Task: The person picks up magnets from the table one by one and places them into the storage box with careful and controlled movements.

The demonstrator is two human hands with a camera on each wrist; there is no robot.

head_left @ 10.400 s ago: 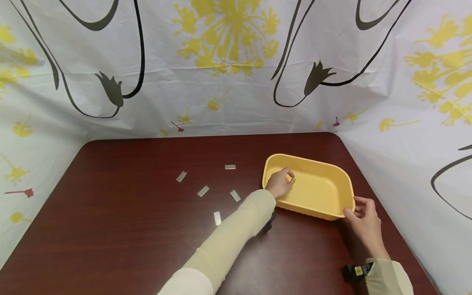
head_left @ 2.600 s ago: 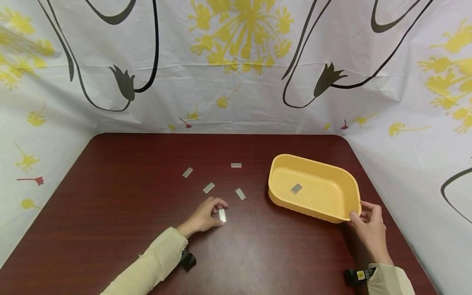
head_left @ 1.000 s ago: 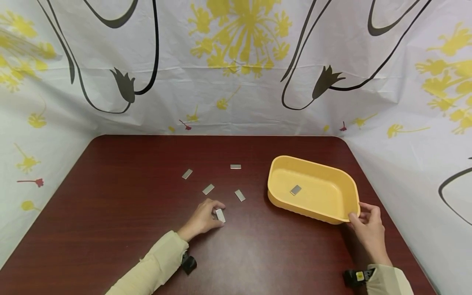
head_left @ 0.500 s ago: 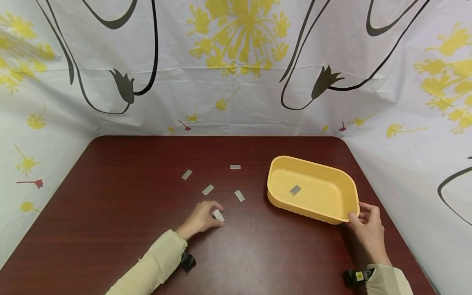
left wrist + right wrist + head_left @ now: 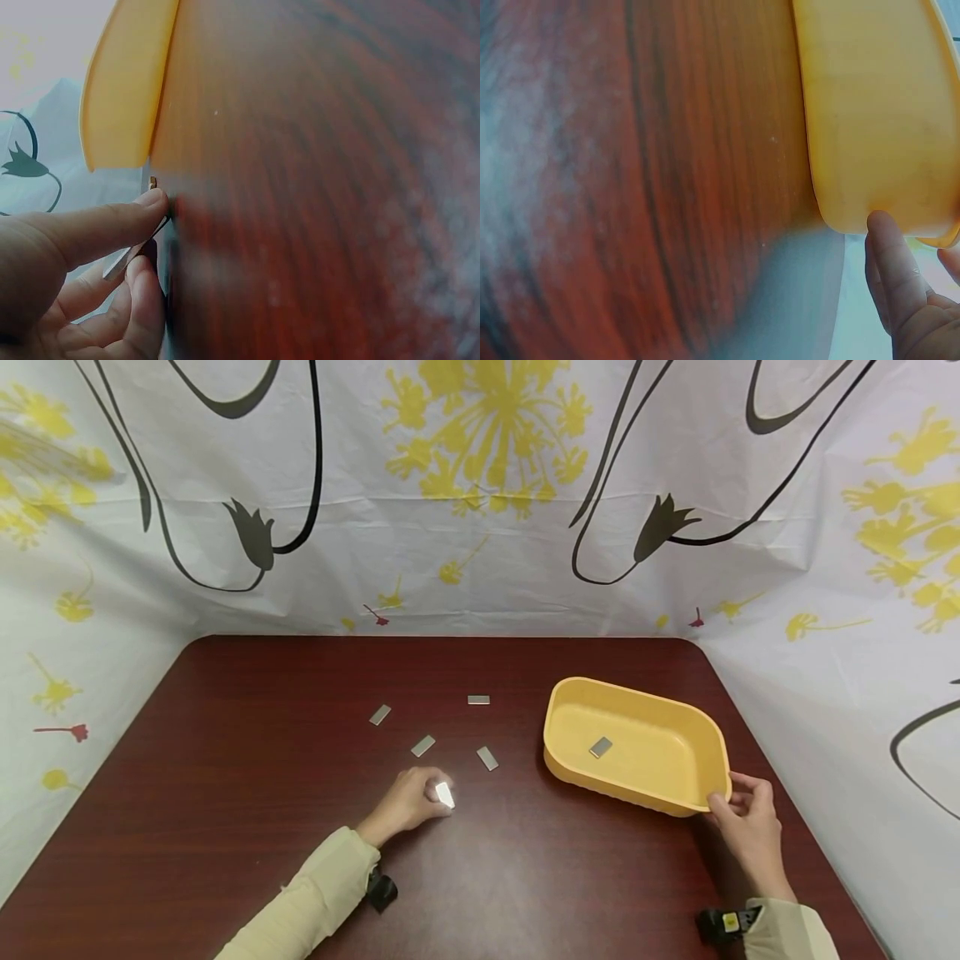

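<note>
My left hand (image 5: 408, 799) pinches a small flat silver rectangular piece (image 5: 445, 795) between thumb and fingers, left of the bin and low over the table. The piece catches a bright glare in the head view; the left wrist view shows it tilted, edge-on (image 5: 118, 266). At the bin's near right corner, my right hand (image 5: 752, 831) grips the rim of the yellow plastic bin (image 5: 622, 783). Its fingertips (image 5: 881, 223) touch the outer wall in the right wrist view. One similar silver piece (image 5: 601, 747) lies flat inside the bin, towards its left end.
Several matching silver pieces lie scattered on the dark red-brown table (image 5: 225, 793), beyond my left hand: one (image 5: 380, 715), another (image 5: 423, 746), others (image 5: 478, 700) nearer the bin. A white patterned cloth (image 5: 465, 585) hangs along the table's back and sides.
My left hand has gone from the bin, leaving one silver piece inside, to another piece on the table. It has pinched and tilted that piece. My right hand keeps its grip on the rim.
</note>
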